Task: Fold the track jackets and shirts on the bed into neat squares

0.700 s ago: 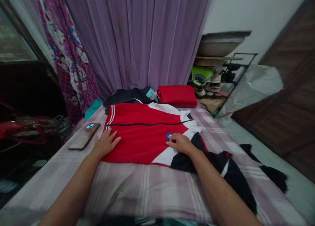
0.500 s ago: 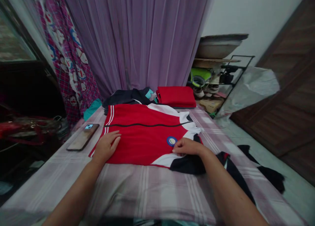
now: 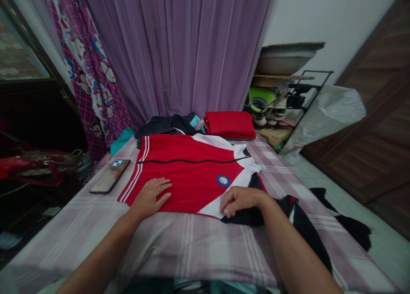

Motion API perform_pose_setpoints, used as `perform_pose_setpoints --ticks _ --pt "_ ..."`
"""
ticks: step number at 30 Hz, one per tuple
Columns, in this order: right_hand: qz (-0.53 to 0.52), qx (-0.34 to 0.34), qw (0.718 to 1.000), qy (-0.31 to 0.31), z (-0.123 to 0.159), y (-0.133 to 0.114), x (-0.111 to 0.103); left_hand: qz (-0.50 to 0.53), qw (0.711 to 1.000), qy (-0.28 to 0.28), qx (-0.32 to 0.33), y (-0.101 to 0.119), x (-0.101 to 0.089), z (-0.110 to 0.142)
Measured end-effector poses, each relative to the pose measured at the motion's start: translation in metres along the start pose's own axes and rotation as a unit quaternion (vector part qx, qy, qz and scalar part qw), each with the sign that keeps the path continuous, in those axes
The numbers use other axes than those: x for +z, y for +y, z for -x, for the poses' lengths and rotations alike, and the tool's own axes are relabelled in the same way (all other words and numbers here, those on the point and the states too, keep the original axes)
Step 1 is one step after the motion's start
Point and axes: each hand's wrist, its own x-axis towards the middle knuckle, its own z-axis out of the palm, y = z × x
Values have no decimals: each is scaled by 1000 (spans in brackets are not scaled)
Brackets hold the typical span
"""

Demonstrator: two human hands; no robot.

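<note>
A red zip-up jacket (image 3: 188, 179) with white and black shoulder panels lies spread on the plaid bedsheet (image 3: 198, 247), its hem to the left and its collar to the right. My left hand (image 3: 152, 196) rests flat on the red cloth near the hem, fingers stretched out. Over the white and black panel at the near edge is my right hand (image 3: 238, 200), its fingers curled down. Whether those fingertips pinch the cloth is hard to make out. A round blue badge (image 3: 223, 181) shows just beyond that hand. The dark sleeve (image 3: 306, 221) trails toward me beneath the right forearm.
Folded red cloth (image 3: 229, 124) and dark clothes (image 3: 166, 125) lie at the far edge. A phone (image 3: 110, 176) is on the left. Purple curtains (image 3: 192, 50) hang behind. To the right stand a shoe rack (image 3: 275, 110) and a white plastic bag (image 3: 333, 110).
My left hand has slid right along the jacket, away from the hem. My right hand has come nearer to me, from the badge to the panel's near edge.
</note>
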Motion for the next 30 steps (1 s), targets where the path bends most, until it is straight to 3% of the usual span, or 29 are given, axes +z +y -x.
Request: perform_pose_setpoints --ticks 3,7,11,13,14,16,18,20,22,25,30 --pt "28 74 997 -19 -2 -4 0 8 998 67 -2 3 -4 2" --pt "37 118 991 -44 0 -9 1 -3 999 41 3 6 -6 1" --pt "55 57 997 -11 -4 -11 0 17 1000 4 -1 7 -5 0" --pt "58 -25 994 85 -12 -13 -1 18 1000 -9 -3 6 -4 0" --pt "66 -66 983 159 -19 -15 0 12 1000 -14 -3 6 -3 1" --pt "121 -116 934 316 -33 -17 3 -3 1000 -25 -2 4 -2 2" --pt "229 -125 874 410 -47 -16 9 -14 999 -35 0 3 0 4" --pt "342 -104 834 420 -57 -11 18 -25 999 -48 -2 0 2 5" --pt "415 -72 817 394 -63 -5 25 -46 997 -61 -14 -3 5 5" --pt "450 -35 809 376 -64 1 31 -75 994 -64 -53 -10 9 7" --pt "436 12 805 403 -65 1 30 -60 993 -30 -97 -26 7 9"
